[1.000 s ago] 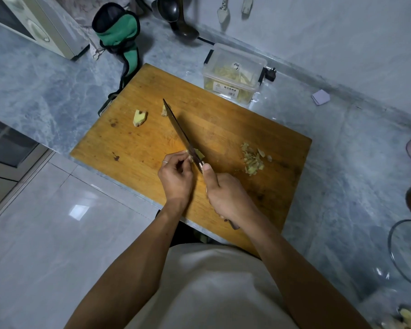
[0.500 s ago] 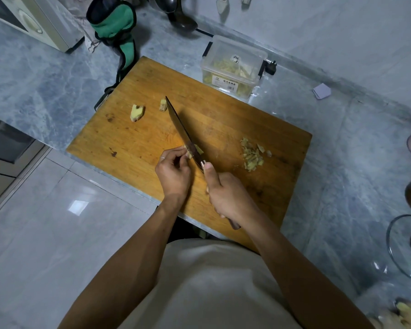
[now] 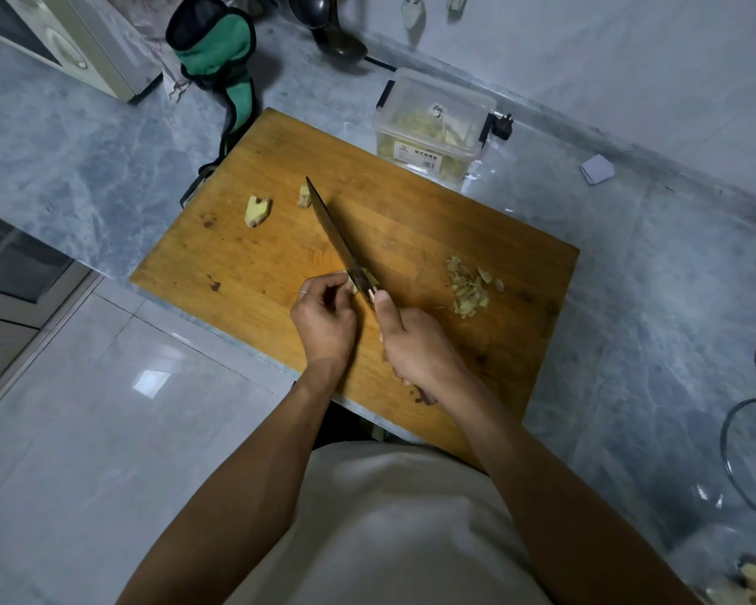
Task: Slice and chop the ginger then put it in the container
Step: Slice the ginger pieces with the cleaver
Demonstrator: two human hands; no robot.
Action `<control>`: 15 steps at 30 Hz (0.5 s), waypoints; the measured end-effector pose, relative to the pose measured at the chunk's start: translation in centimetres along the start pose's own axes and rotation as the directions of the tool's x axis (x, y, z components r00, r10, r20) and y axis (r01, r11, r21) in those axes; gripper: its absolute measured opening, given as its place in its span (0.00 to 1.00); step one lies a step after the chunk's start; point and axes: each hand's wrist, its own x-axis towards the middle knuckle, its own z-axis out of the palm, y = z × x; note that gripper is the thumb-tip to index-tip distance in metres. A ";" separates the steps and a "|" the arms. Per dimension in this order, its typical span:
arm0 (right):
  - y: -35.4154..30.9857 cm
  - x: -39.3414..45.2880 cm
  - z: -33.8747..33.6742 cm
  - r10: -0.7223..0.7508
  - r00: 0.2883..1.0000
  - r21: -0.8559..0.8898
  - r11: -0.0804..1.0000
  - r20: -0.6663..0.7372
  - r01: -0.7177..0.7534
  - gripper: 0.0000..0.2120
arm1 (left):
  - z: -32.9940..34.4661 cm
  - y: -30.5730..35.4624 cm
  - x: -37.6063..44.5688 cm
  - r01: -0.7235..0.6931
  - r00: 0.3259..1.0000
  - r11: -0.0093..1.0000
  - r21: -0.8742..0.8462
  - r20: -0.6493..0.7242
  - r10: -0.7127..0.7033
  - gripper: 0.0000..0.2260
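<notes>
Slicing through a small pale-yellow ginger piece (image 3: 364, 280) near the front middle of a worn wooden cutting board (image 3: 411, 220), a person works at a grey marbled stone countertop (image 3: 84, 159). The left hand (image 3: 324, 320), fingers curled and a thin ring on one of them, pins the ginger against the board. The right hand (image 3: 415, 347) is wrapped around the handle of a long, dark-bladed knife (image 3: 332, 229), index finger stretched along the spine, the blade's heel set on the ginger and its tip angled away toward the far left. The two hands sit close together, nearly touching across the blade. To the right of them lies a loose heap of chopped ginger (image 3: 470, 288), ragged and fibrous. Two knobbly uncut ginger chunks (image 3: 258, 210) rest well apart from the hands at the board's far left, one just beside the knife tip. Beyond the board's far edge stands a clear rectangular plastic container (image 3: 433, 124) with a label and black clips, holding pale strips. A green and black fabric pouch (image 3: 212, 50) stands at the far left, a dark ladle (image 3: 337, 41) hangs by the wall, and a glass lid (image 3: 751, 456) lies at the right edge.
</notes>
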 end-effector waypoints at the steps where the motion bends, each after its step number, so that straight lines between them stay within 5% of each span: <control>1: 0.0 -0.1 -0.2 0.007 1.000 0.017 1.000 -0.005 -0.007 0.32 | 0.0 0.1 0.0 -0.002 1.000 1.000 -0.001 -0.001 0.002 0.05; 15: -0.4 -1.8 -0.8 -0.031 0.999 0.044 0.999 0.025 0.030 0.32 | 0.1 0.1 -0.1 -0.014 1.000 1.000 -0.020 -0.020 0.014 0.06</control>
